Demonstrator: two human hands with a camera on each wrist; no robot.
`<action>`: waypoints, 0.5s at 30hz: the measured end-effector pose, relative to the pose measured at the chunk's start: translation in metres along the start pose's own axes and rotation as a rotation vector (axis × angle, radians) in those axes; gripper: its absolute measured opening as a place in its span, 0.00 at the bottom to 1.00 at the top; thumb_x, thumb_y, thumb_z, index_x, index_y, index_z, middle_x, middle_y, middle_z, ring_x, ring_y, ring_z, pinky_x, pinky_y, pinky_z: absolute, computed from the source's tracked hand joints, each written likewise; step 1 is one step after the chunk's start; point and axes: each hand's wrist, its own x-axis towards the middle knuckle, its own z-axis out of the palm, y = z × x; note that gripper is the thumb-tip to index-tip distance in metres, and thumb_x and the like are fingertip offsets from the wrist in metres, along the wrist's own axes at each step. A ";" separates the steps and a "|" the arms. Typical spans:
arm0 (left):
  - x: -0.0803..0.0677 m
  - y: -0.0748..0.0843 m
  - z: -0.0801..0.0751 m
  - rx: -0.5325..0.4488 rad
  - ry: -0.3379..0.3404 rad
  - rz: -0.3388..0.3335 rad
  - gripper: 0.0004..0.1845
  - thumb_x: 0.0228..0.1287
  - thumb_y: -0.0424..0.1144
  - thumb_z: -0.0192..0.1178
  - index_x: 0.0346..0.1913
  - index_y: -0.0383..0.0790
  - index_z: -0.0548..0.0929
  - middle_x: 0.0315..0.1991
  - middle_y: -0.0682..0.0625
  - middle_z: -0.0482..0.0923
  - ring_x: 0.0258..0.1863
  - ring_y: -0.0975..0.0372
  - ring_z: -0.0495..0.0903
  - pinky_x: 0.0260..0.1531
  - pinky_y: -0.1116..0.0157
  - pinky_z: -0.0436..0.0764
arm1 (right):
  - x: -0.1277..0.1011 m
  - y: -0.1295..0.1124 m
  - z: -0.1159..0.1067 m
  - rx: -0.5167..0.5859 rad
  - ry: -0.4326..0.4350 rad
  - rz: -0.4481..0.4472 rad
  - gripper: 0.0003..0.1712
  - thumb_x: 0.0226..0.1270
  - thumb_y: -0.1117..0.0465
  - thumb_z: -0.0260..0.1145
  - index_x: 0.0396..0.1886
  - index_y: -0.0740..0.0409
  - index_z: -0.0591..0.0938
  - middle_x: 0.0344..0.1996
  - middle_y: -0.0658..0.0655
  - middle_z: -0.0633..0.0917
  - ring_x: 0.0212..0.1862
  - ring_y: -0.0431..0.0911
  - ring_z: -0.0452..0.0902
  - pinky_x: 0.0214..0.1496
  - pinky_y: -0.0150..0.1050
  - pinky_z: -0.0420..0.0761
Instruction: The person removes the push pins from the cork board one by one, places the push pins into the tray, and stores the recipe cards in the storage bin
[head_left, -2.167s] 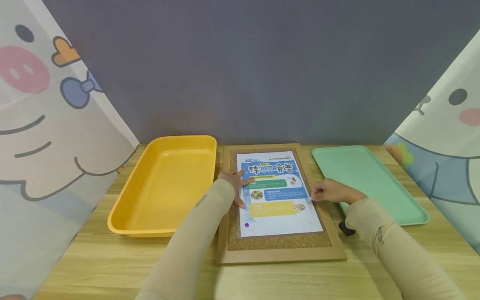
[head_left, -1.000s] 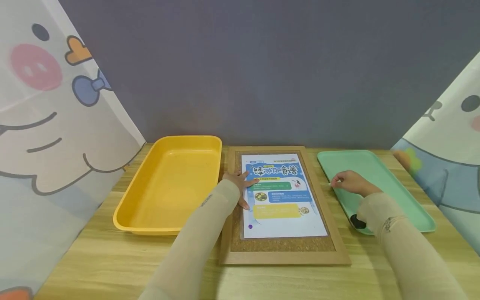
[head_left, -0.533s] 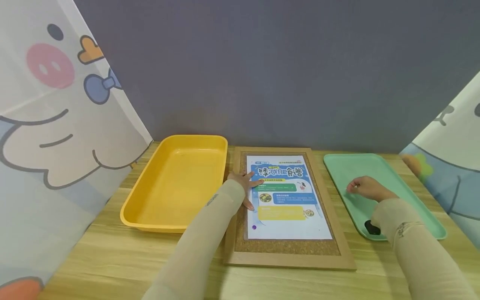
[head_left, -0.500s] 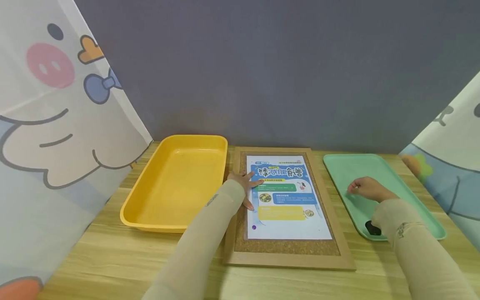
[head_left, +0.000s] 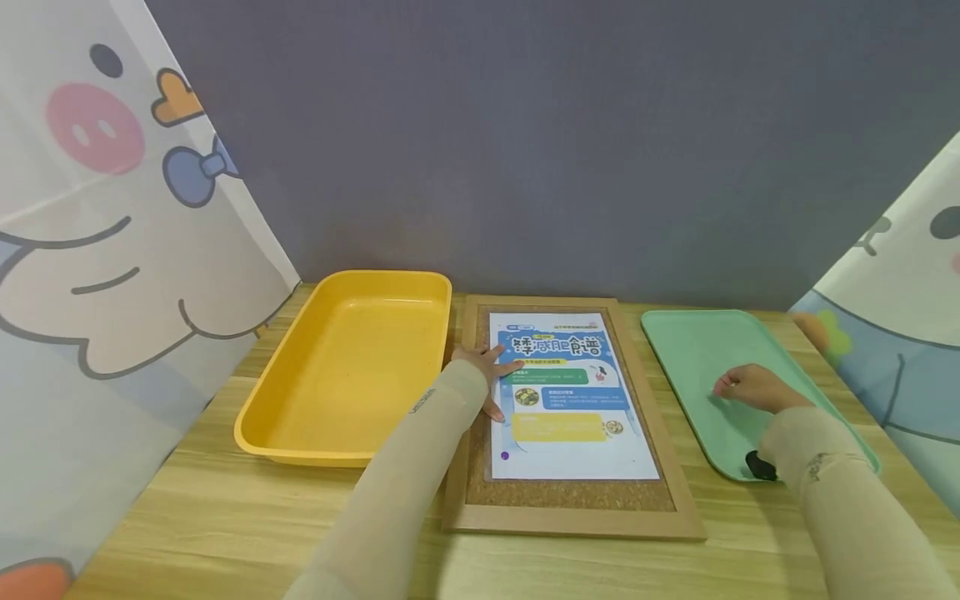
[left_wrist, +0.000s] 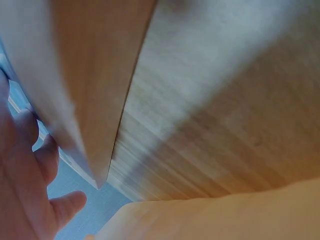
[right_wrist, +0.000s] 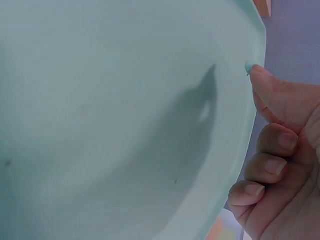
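Pressing one poster (head_left: 570, 392) flat, left hand (head_left: 480, 371) open, right hand (head_left: 753, 387) grip curled empty, two trays.

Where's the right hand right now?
In the head view the right hand hovers over the mint-green tray on the table's right side, right of the cork board, fingers curled.

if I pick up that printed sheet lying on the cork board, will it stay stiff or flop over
The printed sheet looks thin and lies dead flat on the cork board, so it would probably droop if lifted by one edge. Its surface looks glossy, perhaps laminated, so it may slide easily. The left hand rests flat on its edge, which likely keeps it from shifting.
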 end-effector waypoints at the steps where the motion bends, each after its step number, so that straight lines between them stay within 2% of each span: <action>1: 0.000 0.000 0.000 0.003 0.002 0.000 0.59 0.45 0.79 0.56 0.76 0.72 0.35 0.79 0.58 0.34 0.77 0.59 0.43 0.71 0.53 0.57 | -0.001 0.000 0.000 -0.002 0.002 0.004 0.10 0.67 0.66 0.61 0.30 0.70 0.83 0.33 0.62 0.85 0.37 0.48 0.78 0.39 0.44 0.75; 15: 0.001 -0.002 -0.001 0.002 0.013 0.009 0.59 0.44 0.79 0.56 0.76 0.72 0.34 0.79 0.57 0.34 0.77 0.58 0.43 0.71 0.52 0.58 | -0.006 0.009 0.004 -0.017 -0.015 0.027 0.10 0.66 0.65 0.62 0.30 0.68 0.83 0.33 0.62 0.85 0.37 0.45 0.76 0.41 0.43 0.74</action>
